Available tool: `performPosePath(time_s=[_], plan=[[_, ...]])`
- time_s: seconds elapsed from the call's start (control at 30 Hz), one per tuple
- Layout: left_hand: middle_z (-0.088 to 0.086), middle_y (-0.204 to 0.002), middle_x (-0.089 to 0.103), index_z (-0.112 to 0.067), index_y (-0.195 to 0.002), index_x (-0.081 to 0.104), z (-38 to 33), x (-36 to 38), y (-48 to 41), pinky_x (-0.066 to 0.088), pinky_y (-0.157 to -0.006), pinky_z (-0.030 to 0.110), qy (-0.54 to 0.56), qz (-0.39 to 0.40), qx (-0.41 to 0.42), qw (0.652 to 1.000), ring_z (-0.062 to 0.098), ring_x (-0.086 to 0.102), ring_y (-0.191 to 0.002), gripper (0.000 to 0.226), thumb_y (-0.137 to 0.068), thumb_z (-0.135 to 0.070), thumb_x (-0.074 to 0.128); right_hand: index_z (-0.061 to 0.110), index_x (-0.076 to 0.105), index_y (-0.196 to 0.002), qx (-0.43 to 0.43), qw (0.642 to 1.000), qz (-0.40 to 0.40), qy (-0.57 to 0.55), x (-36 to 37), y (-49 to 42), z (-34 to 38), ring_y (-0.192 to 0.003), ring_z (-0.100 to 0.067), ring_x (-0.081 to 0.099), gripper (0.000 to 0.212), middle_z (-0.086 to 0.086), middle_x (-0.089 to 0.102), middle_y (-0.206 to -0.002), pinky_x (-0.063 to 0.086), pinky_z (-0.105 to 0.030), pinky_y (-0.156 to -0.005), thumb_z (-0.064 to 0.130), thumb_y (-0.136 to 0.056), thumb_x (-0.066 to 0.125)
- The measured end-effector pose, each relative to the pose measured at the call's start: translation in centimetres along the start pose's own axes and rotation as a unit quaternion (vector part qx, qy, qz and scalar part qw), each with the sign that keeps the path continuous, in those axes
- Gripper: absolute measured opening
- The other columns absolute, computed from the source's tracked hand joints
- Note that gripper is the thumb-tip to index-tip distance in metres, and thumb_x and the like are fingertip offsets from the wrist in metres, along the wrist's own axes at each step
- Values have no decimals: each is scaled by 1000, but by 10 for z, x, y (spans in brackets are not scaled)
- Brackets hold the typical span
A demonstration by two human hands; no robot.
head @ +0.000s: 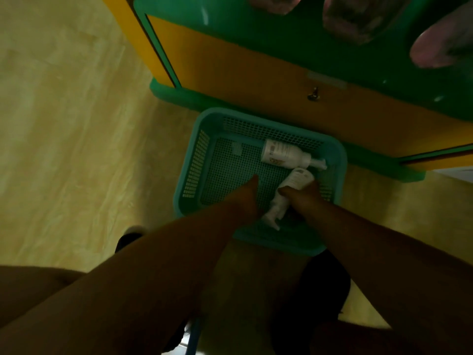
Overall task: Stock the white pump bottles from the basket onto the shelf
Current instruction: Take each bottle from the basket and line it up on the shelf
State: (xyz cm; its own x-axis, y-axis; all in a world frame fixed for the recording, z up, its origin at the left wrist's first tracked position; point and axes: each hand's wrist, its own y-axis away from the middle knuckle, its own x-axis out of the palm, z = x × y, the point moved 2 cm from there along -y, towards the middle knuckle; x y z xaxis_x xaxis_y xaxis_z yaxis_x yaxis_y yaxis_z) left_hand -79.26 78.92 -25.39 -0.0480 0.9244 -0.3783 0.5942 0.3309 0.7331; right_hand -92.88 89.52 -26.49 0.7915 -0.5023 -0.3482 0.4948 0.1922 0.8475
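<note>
Both hands down inside one teal mesh basket (258, 152) on the pale floor (76, 124). Right hand (303, 198) wrapped around one white pump bottle (294, 184), thumb over its near side, fingers behind its body, pump end pointing back toward the body and low over the basket's near edge. Left hand (247, 198) just beside it, fingers stretched forward over the mesh bottom, gripping nothing that can be seen; touching the mesh or hovering over it, cannot tell. Two white pump bottles in all: the held one and a second bottle (285, 152) lying on its side along the basket's far wall, pump head to the right, close to the top of the held one. Basket otherwise bare mesh, with one small pale label on the bottom. Directly behind the basket, one green and yellow shelf unit (256, 80), its green base just beyond the basket's far rim, one small metal latch on the yellow front panel. Up on the green shelf, three blurred pinkish packets (355, 19), dim and hard to tell apart further. Two bare forearms across the lower frame, heavily shadowed.
</note>
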Motion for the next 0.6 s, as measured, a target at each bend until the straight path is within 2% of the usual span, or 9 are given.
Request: performPosePath(time_s=[0.07,0.17,0.23,0.27,0.33,0.37,0.47,0.53,0.6], plan=[[12,-155,34,-18,-158,4,-8,-13,3,34,-109,33,-5,-7,19,1000,28,39,-137,98,-86,-18,70,9,47,-143,17,997,76,-21,-5,6,7,-114,-35,64,63,-20,57,-140,52,-50,-100,27,-89,72],[12,-153,36,-24,-157,-5,-15,-40,8,37,-102,29,-47,-15,52,997,28,44,-133,108,-84,-19,74,15,64,-121,19,986,156,-57,-14,25,31,-92,-22,65,34,-18,61,-138,54,-39,-84,37,-95,64],[12,-156,33,-24,-157,-3,-24,-60,18,34,-98,22,-64,-32,82,994,27,43,-135,109,-83,-22,77,13,57,-133,63,972,208,-92,-17,45,49,-90,-23,67,50,-19,57,-141,55,-34,-79,48,-98,55],[12,-158,29,-23,-157,1,-29,-70,24,31,-102,22,-67,-44,103,992,28,39,-138,109,-81,-24,78,14,52,-139,79,965,227,-106,-19,59,60,-79,-22,70,55,-21,58,-136,57,-31,-68,52,-99,50],[11,-162,17,-20,-157,10,-40,-88,42,25,-116,31,-74,-61,143,985,27,24,-147,106,-78,-27,81,19,53,-135,52,963,245,-94,-25,78,79,-51,-15,69,48,-17,67,-110,52,-22,-43,53,-100,46],[9,-163,15,-20,-156,15,-45,-97,51,24,-118,35,-82,-71,154,982,26,20,-148,104,-77,-28,82,20,57,-128,22,964,250,-85,-29,87,87,-47,-12,67,43,-13,70,-97,50,-20,-40,51,-101,47],[4,-153,41,-22,-150,37,-59,-121,83,37,-107,32,-61,-121,173,976,22,41,-138,90,-74,-36,84,17,67,-108,-56,956,278,-74,-46,119,110,-47,-9,58,44,-4,70,-75,42,-17,-39,52,-101,40],[0,-137,58,-24,-140,51,-74,-134,107,41,-95,27,8,-154,195,969,17,55,-122,76,-73,-38,84,18,68,-111,-102,938,312,-108,-59,146,126,-47,-11,52,54,-4,68,-73,36,-17,-39,54,-102,30],[-3,-126,66,-23,-134,57,-93,-142,133,48,-94,32,105,-153,219,958,14,62,-113,66,-74,-32,84,21,74,-107,-135,924,326,-147,-71,172,138,-49,-13,50,55,-4,67,-73,34,-18,-41,54,-102,30]])
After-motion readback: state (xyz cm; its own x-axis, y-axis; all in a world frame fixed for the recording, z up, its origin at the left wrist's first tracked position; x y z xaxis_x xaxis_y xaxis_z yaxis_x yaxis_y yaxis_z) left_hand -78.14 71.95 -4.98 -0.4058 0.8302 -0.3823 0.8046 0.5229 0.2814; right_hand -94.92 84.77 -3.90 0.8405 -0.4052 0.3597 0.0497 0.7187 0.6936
